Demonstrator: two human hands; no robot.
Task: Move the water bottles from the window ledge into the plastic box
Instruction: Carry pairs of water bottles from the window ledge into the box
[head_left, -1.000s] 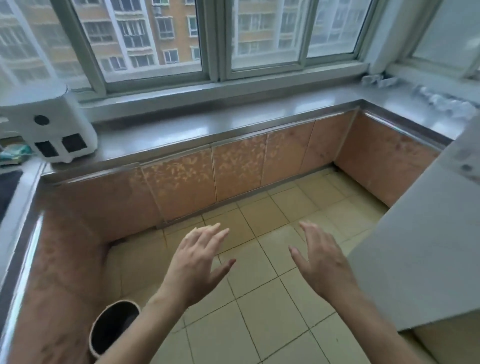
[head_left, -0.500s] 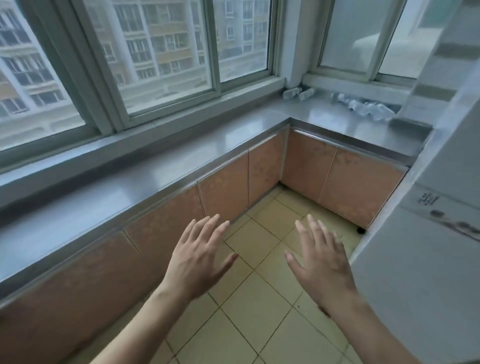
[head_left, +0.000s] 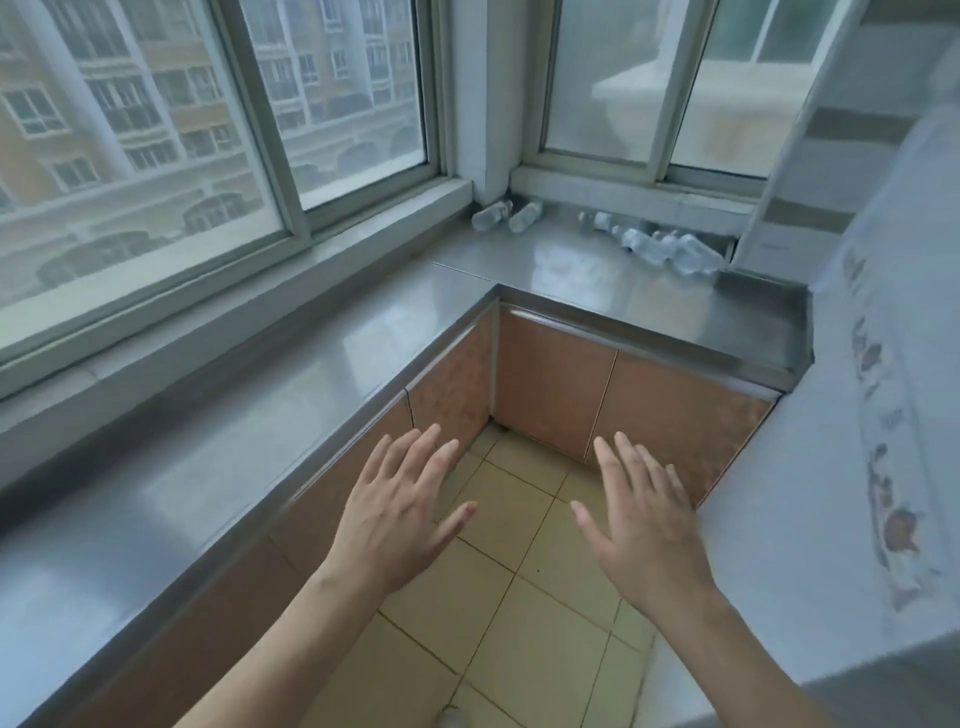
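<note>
Both hands empty, fingers spread: left hand (head_left: 400, 512), right hand (head_left: 641, 519), apart over the floor (head_left: 519, 613). Water bottles (head_left: 660, 247) lie on the bench (head_left: 597, 270) in the far corner, well beyond the hands.

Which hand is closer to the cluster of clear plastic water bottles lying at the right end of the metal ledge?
Right. The right hand hovers open almost directly below the cluster of clear plastic water bottles, well short of it. The left hand, also open, is further left and further from it.

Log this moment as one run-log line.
phase: approach | left hand: open, empty | right hand: open, empty | water bottles: lying on ledge | plastic box: unseen
</note>
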